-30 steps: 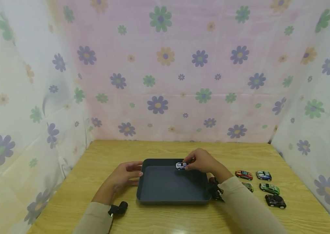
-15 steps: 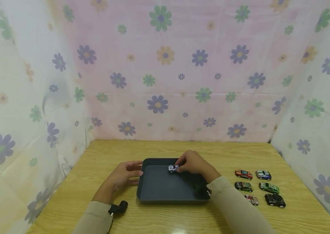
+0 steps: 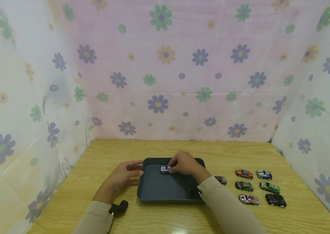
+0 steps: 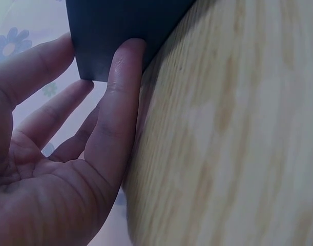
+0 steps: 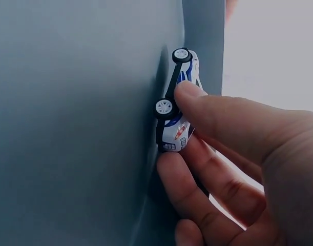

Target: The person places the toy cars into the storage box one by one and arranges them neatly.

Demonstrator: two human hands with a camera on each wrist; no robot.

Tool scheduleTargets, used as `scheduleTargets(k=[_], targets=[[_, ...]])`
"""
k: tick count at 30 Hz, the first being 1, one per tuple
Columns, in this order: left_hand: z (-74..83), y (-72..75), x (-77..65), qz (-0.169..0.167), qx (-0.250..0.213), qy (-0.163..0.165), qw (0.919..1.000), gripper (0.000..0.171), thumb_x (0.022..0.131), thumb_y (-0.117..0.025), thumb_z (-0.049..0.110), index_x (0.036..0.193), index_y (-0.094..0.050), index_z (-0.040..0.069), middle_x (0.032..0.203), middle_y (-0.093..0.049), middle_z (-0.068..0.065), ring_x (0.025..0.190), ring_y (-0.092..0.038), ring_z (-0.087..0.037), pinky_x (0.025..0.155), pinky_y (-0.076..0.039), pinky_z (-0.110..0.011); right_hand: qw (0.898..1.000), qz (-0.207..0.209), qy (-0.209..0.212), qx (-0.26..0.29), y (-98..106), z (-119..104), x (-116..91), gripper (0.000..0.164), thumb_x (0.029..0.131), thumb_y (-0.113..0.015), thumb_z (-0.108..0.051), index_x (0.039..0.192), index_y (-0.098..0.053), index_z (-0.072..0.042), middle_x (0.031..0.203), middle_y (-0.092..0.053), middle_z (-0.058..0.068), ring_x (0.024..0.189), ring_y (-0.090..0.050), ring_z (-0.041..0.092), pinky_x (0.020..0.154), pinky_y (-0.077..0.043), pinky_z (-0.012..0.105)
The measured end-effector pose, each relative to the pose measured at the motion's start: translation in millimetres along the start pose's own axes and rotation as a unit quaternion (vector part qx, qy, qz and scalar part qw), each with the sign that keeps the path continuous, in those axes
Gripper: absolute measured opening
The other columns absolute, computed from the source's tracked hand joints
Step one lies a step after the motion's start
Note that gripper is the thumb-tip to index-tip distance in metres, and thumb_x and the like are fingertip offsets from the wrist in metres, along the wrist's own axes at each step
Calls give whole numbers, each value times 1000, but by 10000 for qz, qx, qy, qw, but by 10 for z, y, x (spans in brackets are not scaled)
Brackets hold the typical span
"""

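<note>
A white and blue toy car (image 3: 165, 169) is pinched between the thumb and fingers of my right hand (image 3: 184, 164). It sits low over the floor of a dark grey rectangular tray (image 3: 157, 188), near the tray's back wall. In the right wrist view, the toy car (image 5: 178, 102) shows two white-hubbed wheels close to the tray floor, and the thumb presses on its side. My left hand (image 3: 126, 175) lies against the tray's left end. Seen from the left wrist, fairly straight fingers (image 4: 120, 77) touch the outer tray wall (image 4: 105, 31).
Right of the tray stand several toy cars, among them a red one (image 3: 244, 174), a green one (image 3: 269, 188) and a black one (image 3: 275, 200). Another car (image 3: 221, 180) is partly hidden behind the right sleeve. Flower-patterned cloth (image 3: 182, 107) borders the wooden table (image 3: 159, 221).
My right hand has carried the white and blue toy car leftward along the tray's back part and slightly lower. Cars formerly hidden by the right arm now show. My left hand has stayed put.
</note>
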State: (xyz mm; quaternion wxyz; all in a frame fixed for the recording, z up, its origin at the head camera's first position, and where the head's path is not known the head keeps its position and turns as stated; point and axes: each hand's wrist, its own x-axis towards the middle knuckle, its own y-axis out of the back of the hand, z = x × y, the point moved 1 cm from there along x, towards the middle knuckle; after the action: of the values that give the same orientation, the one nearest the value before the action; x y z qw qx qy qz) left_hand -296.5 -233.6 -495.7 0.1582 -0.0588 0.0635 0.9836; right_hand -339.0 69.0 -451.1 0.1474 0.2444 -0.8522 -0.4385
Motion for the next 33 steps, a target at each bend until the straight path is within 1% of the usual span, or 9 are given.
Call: scheduleTargets(k=[9,15,20,25,33], targets=[[0,-16,1,42,-95,59,9999,69,95,-77,18,156,-46,9,151,-50,-25,122,-66,-31,92,-63,-48,9999,104,-20,-105,-91,-164,76,14,85,-87,-20,99,-84,-17,96,-78,-5,81,-67,10,70,-58,29],[4,-7,-22,51,-85,34,9999,69,96,-77,18,157,-45,9,153,-48,-26,124,-65,-32,93,-62,-48,9996,148,-118,-227,-181,-233,139,13,86,-87,-22,99,-85,-20,94,-79,-8,80,-67,9,71,-57,28],[-2,-5,-17,-5,-130,24,9999,71,95,-77,21,157,-44,9,154,-47,-27,125,-64,-33,94,-62,-48,9986,236,-174,-437,-236,-272,186,14,86,-87,-24,99,-85,-21,93,-78,-9,81,-68,10,71,-58,29],[-1,-3,-12,15,-143,69,9999,72,95,-77,21,158,-44,9,154,-46,-28,124,-65,-34,93,-62,-47,9973,243,-247,-648,-284,-302,220,14,86,-86,-27,100,-85,-23,94,-79,-10,82,-68,10,70,-58,29],[3,1,-3,-46,-159,68,9998,72,95,-77,20,158,-43,8,155,-45,-28,126,-63,-34,95,-62,-47,9977,213,-327,-548,-303,-352,227,13,87,-86,-26,100,-84,-22,92,-78,-10,80,-67,9,69,-57,28]])
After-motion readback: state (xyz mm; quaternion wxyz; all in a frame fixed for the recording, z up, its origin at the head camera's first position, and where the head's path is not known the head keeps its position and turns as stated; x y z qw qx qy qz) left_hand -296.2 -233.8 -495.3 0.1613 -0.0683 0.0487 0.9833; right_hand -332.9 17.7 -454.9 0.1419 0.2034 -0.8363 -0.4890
